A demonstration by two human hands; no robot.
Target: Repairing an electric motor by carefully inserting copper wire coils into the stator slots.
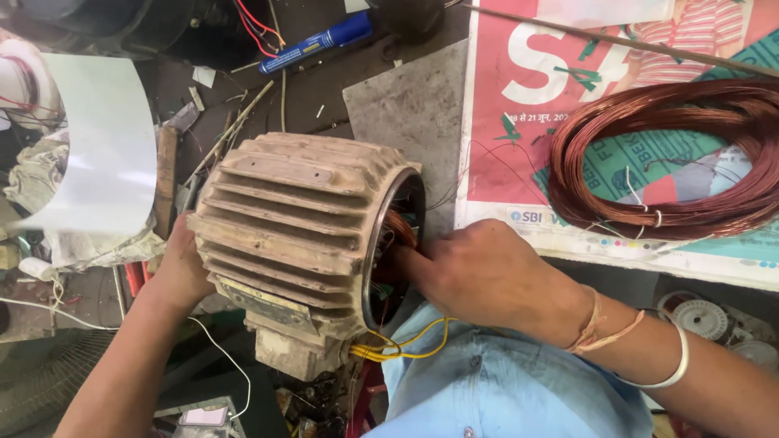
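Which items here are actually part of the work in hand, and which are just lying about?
In use: finned motor housing, steadied by left hand; right hand reaching into its open end; copper winding inside; yellow leads.

Lying about: copper wire coil, blue marker, newspaper, white sheet.

Left hand (180, 272) pressed flat, palm inward, fingers hidden from view, forearm reaching up from lower left. Right hand (479, 272) extended leftward, knuckles up, fingertips out of sight, wrist bearing a thread and a metal bangle, forearm entering from lower right.
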